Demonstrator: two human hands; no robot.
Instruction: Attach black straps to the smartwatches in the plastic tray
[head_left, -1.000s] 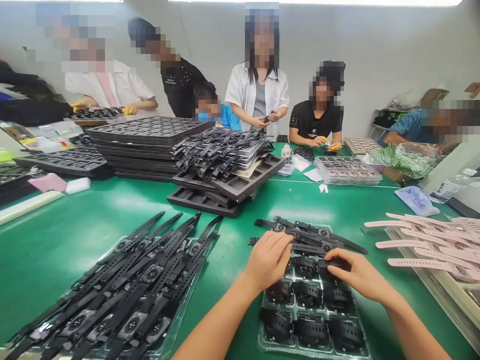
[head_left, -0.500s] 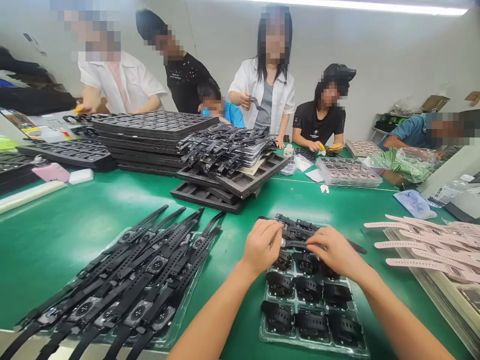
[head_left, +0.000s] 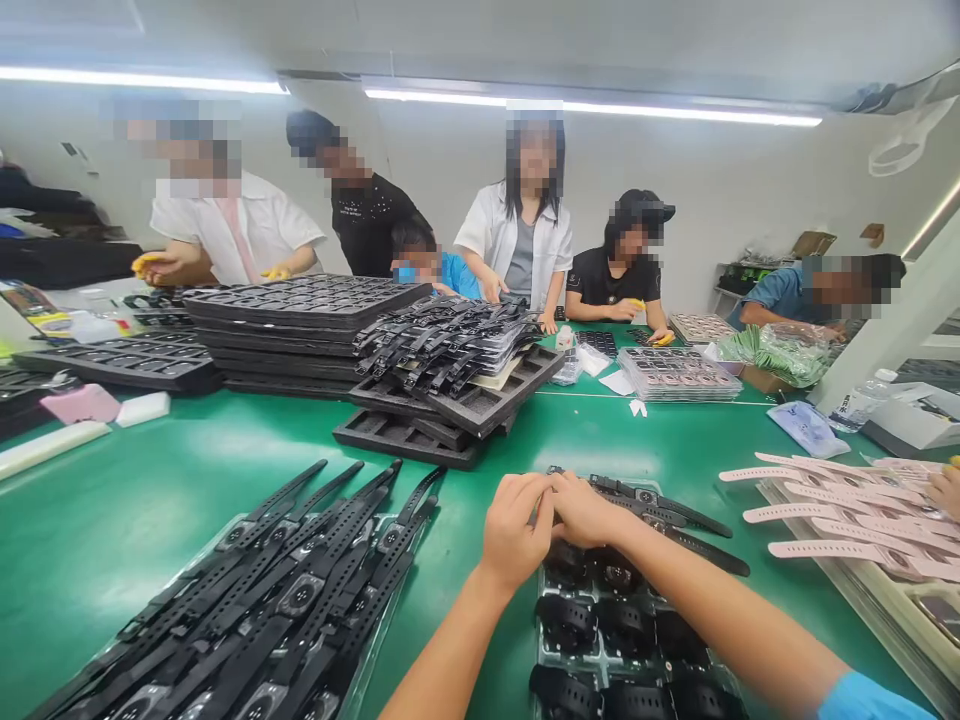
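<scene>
My left hand (head_left: 516,528) and my right hand (head_left: 589,510) meet over the far left part of a clear plastic tray (head_left: 592,660). Their fingers are pinched together on a black smartwatch, mostly hidden behind them; a dark bit of its strap shows between the hands. Nearer me in that tray sit black smartwatches (head_left: 628,625) with their straps curled closed, one per pocket. At the tray's far end, other black watches (head_left: 651,497) lie with straps stretched out past the right side.
Left of me, a tray holds many black watches (head_left: 300,595) with straps laid flat. Pink-strapped watches (head_left: 847,510) lie on stacked trays at right, where another person's hand (head_left: 946,490) reaches in. Black foam trays (head_left: 300,320) are stacked ahead. Several co-workers stand or sit across the green table (head_left: 225,430).
My hands, apart on either side of a strap before, have come together at the tray's left side. The view has tilted upward. A co-worker's hand has appeared at the right edge.
</scene>
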